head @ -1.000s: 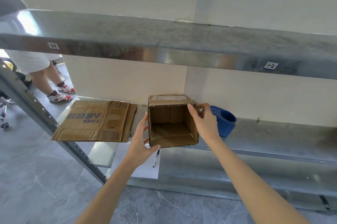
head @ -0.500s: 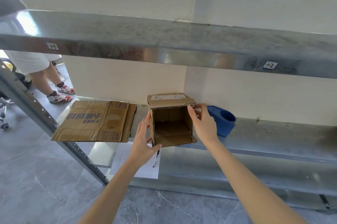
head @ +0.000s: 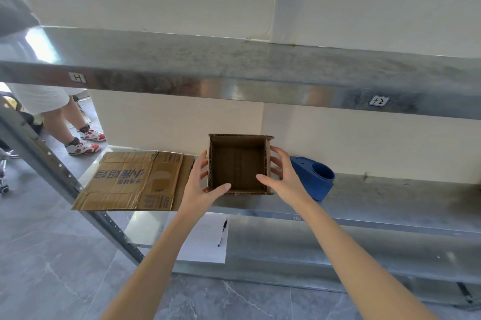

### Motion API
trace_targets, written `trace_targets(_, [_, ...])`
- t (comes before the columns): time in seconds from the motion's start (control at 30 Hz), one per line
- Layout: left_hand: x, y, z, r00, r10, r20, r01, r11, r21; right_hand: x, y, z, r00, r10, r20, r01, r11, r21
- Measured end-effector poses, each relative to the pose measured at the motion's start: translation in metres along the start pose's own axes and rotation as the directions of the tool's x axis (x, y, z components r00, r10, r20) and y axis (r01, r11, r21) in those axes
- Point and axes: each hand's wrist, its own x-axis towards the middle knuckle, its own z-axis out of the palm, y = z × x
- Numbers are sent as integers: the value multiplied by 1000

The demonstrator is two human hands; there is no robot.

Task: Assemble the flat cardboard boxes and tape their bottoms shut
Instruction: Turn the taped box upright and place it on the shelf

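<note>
Steel shelf (head: 390, 197) is carrying the open box (head: 238, 163), mouth facing me, between flat cardboard (head: 130, 181) and a blue tape dispenser (head: 312, 179). I'm bracing it with my left hand (head: 197, 187) and right hand (head: 286, 179) spread wide, fingers flat on its walls. I'm favouring even pressure, keeping corners square.

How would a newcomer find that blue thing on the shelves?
Look at the metal shelving against the pale wall, middle shelf. The blue thing lies just right of the open cardboard box. Only it is blue, with a round hollow; its neighbours are brown cardboard.
</note>
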Motion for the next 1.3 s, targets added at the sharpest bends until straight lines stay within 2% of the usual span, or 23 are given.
trace_targets(0.2, [5,8,-9,994,56,95,-62,996,61,5,0,0,999,-24,25,24,1000,13])
trace_targets(0.3, [4,10,-15,985,54,165,-76,988,131,3,-5,1,995,-85,43,87,994,-64])
trace_targets(0.57, [14,13,-20,993,102,64,-113,974,198,-4,-19,4,988,-96,124,120,973,-199])
trace_targets(0.73, [17,28,-16,988,153,36,-157,964,213,-6,-26,-4,987,-142,75,155,968,-199])
trace_targets(0.97, [21,65,12,953,301,37,-301,925,234,-16,-29,-42,965,-254,-57,242,956,-169])
trace_targets(1.13, [17,87,53,931,357,78,-366,907,210,-31,-28,-85,954,-275,-116,250,949,-191])
trace_targets(1.3, [9,108,125,915,377,141,-397,903,161,-60,-9,-157,946,-281,-161,256,954,-157])
